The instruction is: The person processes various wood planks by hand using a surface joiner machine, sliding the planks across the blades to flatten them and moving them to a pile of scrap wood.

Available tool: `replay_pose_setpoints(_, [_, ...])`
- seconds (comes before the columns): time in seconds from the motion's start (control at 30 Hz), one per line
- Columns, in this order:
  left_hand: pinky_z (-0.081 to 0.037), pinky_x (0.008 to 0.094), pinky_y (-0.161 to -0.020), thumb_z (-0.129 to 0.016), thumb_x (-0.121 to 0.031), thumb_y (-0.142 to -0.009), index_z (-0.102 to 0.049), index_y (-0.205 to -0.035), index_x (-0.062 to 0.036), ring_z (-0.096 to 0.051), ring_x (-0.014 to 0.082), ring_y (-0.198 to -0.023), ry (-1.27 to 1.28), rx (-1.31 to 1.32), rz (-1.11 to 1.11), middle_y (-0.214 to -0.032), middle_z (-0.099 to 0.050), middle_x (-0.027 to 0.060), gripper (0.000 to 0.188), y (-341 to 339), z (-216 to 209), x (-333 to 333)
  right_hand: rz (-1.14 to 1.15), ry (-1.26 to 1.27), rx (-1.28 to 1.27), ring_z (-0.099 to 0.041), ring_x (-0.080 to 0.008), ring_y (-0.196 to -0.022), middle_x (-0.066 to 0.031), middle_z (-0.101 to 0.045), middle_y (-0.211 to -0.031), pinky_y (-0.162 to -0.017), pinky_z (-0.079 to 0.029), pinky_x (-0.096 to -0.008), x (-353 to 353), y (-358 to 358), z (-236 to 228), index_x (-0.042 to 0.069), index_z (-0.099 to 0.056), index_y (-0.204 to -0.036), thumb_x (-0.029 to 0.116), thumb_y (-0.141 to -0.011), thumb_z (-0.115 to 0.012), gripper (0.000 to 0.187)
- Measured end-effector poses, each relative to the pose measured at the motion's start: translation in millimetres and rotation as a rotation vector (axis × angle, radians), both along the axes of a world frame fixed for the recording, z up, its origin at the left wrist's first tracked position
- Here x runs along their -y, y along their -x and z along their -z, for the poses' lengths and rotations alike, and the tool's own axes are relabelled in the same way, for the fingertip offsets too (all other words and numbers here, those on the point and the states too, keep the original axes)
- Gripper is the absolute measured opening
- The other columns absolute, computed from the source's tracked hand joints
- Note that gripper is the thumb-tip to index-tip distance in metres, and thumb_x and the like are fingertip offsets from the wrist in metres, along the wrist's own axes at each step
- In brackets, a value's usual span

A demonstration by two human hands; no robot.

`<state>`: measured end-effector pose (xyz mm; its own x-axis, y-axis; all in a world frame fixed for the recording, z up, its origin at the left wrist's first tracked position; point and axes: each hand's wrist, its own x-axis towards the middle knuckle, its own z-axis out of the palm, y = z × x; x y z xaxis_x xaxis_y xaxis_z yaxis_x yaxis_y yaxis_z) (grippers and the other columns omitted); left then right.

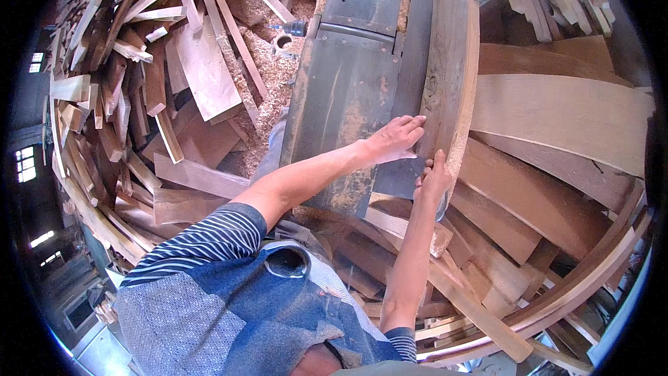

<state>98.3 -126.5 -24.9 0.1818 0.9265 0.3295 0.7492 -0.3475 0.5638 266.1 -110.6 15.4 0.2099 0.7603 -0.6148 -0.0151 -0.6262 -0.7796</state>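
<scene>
A long, thick wooden beam [451, 49] runs lengthwise along the right side of a metal-topped woodworking machine [341, 90]. Over the machine's near half reaches my left hand [394, 139], its fingers stretched toward the beam's left face and the tips touching or very close to it. My right hand [434, 177] is closed at the beam's near end, with the thumb side up and the fingers curled round the wood. Part of its grip is hidden. Between the two steel plates lies a dark crosswise slot [356, 33].
Wood offcuts [209, 76] are heaped on the left among shavings [254, 132]. Wide boards [557, 115] are stacked right of the machine, and loose planks [480, 313] lie near my right forearm. A dark cylindrical tool [296, 28] sits beside the machine's left edge.
</scene>
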Motion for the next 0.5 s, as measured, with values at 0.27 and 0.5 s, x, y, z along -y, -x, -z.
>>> replay_pose_setpoints(0.27, [-0.044,0.0455,-0.109,-0.089,-0.021,-0.069,-0.056,-0.119,0.0021,-0.053,0.0385,-0.129,0.012,-0.003,-0.005,-0.147,-0.05,0.0243,0.064,-1,0,1,0.006,0.004,0.015,-0.038,-0.0089,-0.043,0.0023,-0.044,-0.057,-0.035,-0.027,-0.0261,-1,2,-2,0.005,-0.058,-0.078,0.043,-0.1,-0.065,0.045])
replay_pose_setpoints(0.5, [-0.044,0.0456,-0.109,-0.088,-0.021,-0.07,-0.056,-0.119,0.002,-0.053,0.0383,-0.129,0.008,-0.009,0.004,-0.146,-0.051,0.0235,0.064,6,-5,-6,0.026,0.017,0.004,-0.037,-0.008,-0.041,0.0033,-0.047,-0.056,-0.036,-0.026,-0.0264,-9,7,-2,0.009,-0.058,-0.074,0.042,-0.099,-0.068,0.042])
